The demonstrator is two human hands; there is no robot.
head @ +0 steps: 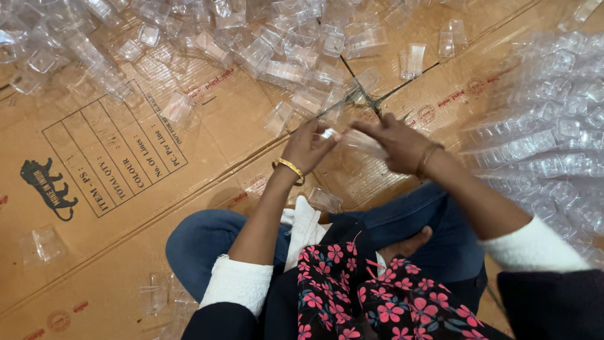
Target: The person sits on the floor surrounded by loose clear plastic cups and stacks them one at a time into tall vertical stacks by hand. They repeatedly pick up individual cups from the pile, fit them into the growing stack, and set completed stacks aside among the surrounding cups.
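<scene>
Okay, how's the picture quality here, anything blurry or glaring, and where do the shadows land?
Head view: warm, even light; the left hand and right hand are slightly motion-blurred around the clear piece they hold; the pile of clear pieces up top is soft and glinting; the nested stacks on the right show pale glare; soft shadow falls on the cardboard beside the knees.

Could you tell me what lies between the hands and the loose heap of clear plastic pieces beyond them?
In the head view, bare flattened cardboard separates the hands, left hand and right hand, from the heap of clear plastic pieces, with a few stray clear pieces on it.
</scene>
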